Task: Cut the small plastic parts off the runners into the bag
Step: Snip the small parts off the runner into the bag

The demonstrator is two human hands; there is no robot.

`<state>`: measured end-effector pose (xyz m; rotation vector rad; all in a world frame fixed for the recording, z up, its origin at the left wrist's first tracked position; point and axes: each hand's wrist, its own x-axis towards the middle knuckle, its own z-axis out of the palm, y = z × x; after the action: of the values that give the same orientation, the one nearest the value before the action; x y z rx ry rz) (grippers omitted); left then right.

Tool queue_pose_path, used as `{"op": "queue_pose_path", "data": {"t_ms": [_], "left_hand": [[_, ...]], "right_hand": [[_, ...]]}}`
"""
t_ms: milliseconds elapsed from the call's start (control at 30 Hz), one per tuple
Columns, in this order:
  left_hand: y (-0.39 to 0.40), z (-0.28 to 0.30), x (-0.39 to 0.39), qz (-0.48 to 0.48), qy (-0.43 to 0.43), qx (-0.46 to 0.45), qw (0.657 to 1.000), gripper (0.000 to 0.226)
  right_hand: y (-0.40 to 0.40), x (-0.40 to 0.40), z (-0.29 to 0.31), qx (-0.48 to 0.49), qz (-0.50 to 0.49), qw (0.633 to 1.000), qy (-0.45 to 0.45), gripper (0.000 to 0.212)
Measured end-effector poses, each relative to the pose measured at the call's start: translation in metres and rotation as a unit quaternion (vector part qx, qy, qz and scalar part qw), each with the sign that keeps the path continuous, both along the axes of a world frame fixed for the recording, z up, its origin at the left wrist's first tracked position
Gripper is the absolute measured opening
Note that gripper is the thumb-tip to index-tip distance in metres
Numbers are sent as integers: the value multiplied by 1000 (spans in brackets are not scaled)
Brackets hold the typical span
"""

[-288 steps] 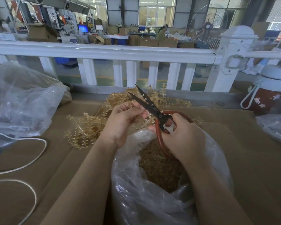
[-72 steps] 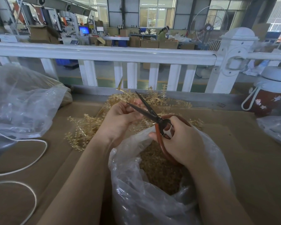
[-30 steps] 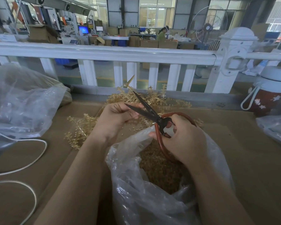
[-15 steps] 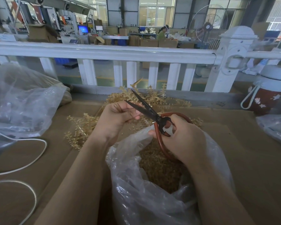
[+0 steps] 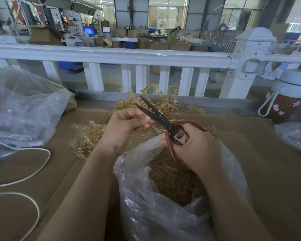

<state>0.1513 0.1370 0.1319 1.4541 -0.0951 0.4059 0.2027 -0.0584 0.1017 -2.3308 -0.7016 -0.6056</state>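
a cardboard-covered worktop (image 5: 261, 167) fills the lower view, backed by a white railing (image 5: 111, 56) with a workshop floor beyond it. at the left lies a large crumpled clear bag (image 5: 23, 108), with a white cord (image 5: 33, 169) looping over the cardboard beside it. near the middle, an open clear plastic bag (image 5: 146, 211) stands between the forearms, holding a heap of small tan cut parts (image 5: 170, 176). behind it a tangle of tan runners (image 5: 92, 134) spreads across the cardboard up to the railing base. at the far right stands a dark red bottle (image 5: 285, 103) with a white lid and strap (small star and flower marks on its side).

the right hand (image 5: 196, 146) is wrapped around the red-brown loop handles of the scissors (image 5: 156, 115), above the bag's mouth; the dark blades stand slightly parted and point up and to the left. the left hand (image 5: 127, 126) has its fingers curled and pinches a thin runner piece (image 5: 146, 88) just beside the blades; most of that piece is hidden by the fingers, and only a tip shows above the blades.
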Motion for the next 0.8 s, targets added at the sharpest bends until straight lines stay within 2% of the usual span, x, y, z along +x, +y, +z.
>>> {"op": "queue_pose_path", "data": {"t_ms": [133,300,433,600,800], "left_hand": [[0,1,-2,6,-3,-2,1000,13],[0,0,-1,15,-9,6,1000,30],[-1,1,-2,3,-17,-1,1000,23],[-1,2,-2,-1,-16,-7,1000,16],[0,1,-1,5,-21,4,1000,12]], "right_hand": [[0,0,0,-2,1,1000,-3,56],[0,0,1,-17,-2,1000,2,70],[1,0,0,-14,-8,1000,-10,70],[1,0,3,-6,-14,1000,-21,59],[0,-2,3,-6,1,1000,-10,71]]}}
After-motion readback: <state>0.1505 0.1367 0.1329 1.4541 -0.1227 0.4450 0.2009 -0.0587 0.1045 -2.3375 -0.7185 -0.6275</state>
